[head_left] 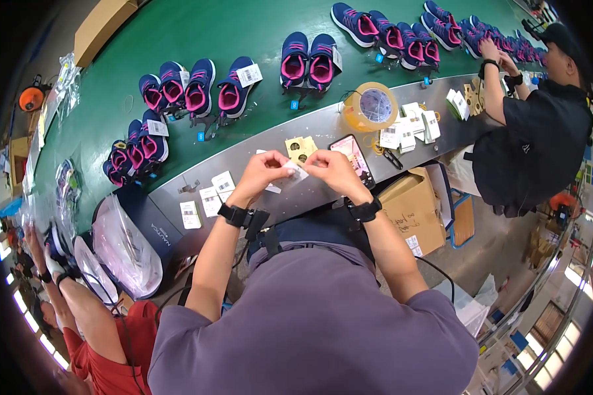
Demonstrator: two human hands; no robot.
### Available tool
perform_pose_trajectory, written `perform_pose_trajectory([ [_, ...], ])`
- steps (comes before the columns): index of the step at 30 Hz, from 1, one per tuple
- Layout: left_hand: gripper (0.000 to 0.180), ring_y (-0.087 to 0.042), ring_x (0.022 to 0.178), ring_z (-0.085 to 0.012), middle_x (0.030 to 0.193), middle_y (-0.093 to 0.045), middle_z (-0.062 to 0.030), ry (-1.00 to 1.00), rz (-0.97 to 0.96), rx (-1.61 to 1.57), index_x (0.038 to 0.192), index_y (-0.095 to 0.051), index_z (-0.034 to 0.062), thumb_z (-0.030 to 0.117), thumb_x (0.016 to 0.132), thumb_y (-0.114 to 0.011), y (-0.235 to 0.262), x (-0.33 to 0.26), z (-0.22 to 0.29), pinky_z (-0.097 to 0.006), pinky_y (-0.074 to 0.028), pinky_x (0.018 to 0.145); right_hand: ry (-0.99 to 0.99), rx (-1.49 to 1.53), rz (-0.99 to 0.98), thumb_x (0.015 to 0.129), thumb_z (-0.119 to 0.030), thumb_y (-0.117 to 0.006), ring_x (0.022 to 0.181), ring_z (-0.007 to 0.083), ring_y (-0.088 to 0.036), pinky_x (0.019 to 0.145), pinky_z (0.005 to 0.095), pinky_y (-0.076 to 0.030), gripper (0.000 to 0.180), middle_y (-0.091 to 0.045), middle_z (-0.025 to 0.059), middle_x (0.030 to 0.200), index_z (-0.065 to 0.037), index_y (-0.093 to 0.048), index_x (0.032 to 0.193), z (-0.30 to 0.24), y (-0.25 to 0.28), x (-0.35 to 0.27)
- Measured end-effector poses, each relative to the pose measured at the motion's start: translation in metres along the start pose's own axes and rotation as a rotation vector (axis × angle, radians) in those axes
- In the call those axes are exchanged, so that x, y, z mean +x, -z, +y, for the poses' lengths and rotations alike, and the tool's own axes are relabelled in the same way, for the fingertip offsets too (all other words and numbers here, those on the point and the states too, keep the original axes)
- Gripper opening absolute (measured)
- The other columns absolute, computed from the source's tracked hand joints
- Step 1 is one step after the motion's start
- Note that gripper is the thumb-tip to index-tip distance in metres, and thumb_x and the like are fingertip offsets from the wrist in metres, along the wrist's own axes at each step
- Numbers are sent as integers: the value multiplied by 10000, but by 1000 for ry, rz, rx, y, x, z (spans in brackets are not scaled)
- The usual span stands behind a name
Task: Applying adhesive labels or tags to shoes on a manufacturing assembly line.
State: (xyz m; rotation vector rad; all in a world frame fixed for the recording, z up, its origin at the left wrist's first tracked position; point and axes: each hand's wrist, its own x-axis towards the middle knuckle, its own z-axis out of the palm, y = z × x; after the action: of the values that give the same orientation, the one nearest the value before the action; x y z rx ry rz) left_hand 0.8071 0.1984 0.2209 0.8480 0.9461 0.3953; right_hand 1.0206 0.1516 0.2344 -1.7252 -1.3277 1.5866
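Observation:
My left hand [263, 172] and my right hand [334, 170] meet above the grey metal ledge [244, 155], both pinching one small white label sticker [297, 171] between the fingertips. Each wrist wears a black band. Under the hands lie a tan card tag [301, 148] and a phone [353, 158] with a lit screen. More white barcode labels [207, 199] lie on the ledge to the left.
A green conveyor belt [197, 33] carries pairs of navy and pink shoes [308, 62]. A tape roll [370, 105] and label stacks [412, 125] sit right. A person in black [534, 141] works right; a person in red [92, 336] left. A cardboard box [418, 207] stands below.

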Motion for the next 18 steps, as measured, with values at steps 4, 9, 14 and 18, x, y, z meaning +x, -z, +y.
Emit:
perform_pose_trajectory([
  [4, 164, -610, 790, -94, 875, -636, -39, -100, 204, -24, 881, -593, 30, 6, 763, -705, -21, 5, 10, -210, -491, 712, 245, 217, 290, 856, -140, -585, 623, 171, -578, 597, 277, -456, 258, -609, 65, 703, -36, -601, 1091, -2, -10, -2],
  [9, 200, -607, 729, -78, 823, -649, -34, -160, 323, 10, 943, -619, -3, 32, 767, -708, -28, 10, 10, -202, -487, 648, 302, 141, 416, 900, -94, -515, 740, 274, -649, 657, 325, -497, 198, -652, 112, 807, -31, -559, 1082, -27, -10, -15],
  [14, 190, -594, 709, -67, 805, -649, -26, -156, 331, 37, 928, -621, 1, 41, 766, -711, -44, 13, 12, -200, -476, 620, 351, -186, 411, 847, -110, -600, 619, 285, -641, 530, 351, -481, 66, -643, 105, 676, -45, -605, 841, -20, -2, -12],
  [18, 164, -586, 697, -62, 787, -645, -17, -154, 326, 109, 908, -625, 11, 60, 772, -702, -55, 17, 15, -200, -467, 614, 445, -277, 502, 810, -130, -643, 573, 285, -630, 493, 360, -472, 87, -631, 110, 635, -51, -614, 788, -15, 5, -8],
])
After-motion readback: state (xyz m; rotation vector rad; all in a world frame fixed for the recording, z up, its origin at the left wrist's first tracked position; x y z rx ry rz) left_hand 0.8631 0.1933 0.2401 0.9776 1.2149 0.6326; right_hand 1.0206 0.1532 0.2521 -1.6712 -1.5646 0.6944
